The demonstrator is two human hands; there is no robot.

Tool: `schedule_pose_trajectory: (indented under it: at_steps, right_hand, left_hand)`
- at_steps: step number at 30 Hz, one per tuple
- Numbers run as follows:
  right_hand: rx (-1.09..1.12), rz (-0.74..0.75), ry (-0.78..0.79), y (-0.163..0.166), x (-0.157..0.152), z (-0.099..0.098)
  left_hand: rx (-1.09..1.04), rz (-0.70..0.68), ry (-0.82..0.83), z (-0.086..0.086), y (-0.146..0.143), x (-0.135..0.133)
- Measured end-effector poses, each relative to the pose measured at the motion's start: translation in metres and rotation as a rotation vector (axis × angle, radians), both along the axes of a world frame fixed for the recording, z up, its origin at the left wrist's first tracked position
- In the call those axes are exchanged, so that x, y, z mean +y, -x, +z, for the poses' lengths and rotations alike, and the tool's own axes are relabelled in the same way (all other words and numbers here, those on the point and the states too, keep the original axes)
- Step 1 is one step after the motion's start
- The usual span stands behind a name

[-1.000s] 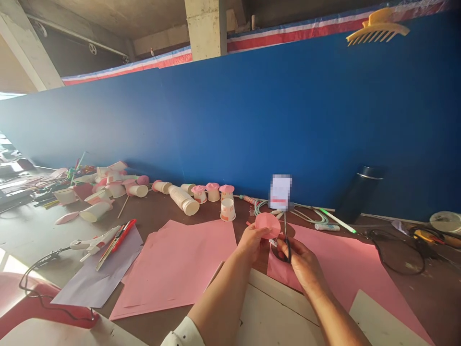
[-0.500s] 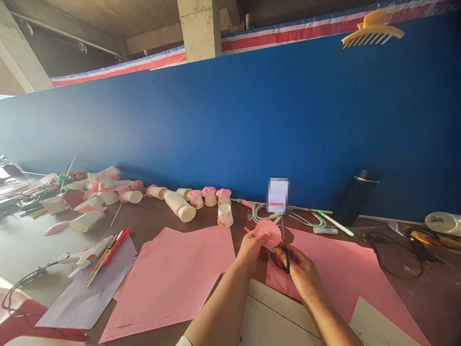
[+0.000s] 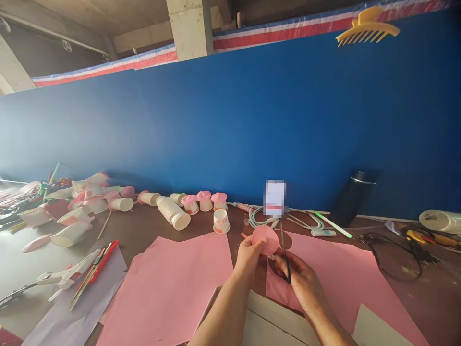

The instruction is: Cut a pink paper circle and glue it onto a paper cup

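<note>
My left hand pinches a small round piece of pink paper and holds it up over the table. My right hand grips black-handled scissors, whose blades point up along the right edge of the pink round. Both hands hover above a large pink sheet lying on the brown table. A single white paper cup stands just behind and left of my left hand.
Pink sheets lie at centre left, with a glue gun and a red cutter on grey paper. Paper cups, some pink-topped, line the blue wall. A dark flask, cables and a glue tube sit to the right.
The view has swung slightly right and down, shifting the table items left. My hands keep the pink round and scissors together, with the scissors tilted a little more.
</note>
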State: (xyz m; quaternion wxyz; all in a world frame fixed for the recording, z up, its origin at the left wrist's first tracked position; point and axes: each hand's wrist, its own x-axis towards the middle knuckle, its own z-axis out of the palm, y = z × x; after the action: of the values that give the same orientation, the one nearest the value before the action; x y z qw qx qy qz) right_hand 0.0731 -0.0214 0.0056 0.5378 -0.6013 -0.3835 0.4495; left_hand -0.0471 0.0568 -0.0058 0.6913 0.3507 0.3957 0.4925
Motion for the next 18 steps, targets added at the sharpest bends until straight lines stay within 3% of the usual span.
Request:
schedule_pose_trajectory:
  at_steps: [18]
  right_hand:
    - [0.104,-0.077,0.037,-0.002,0.000,0.000]
  left_hand:
    - [0.016,-0.074,0.002,-0.010,0.004,0.000]
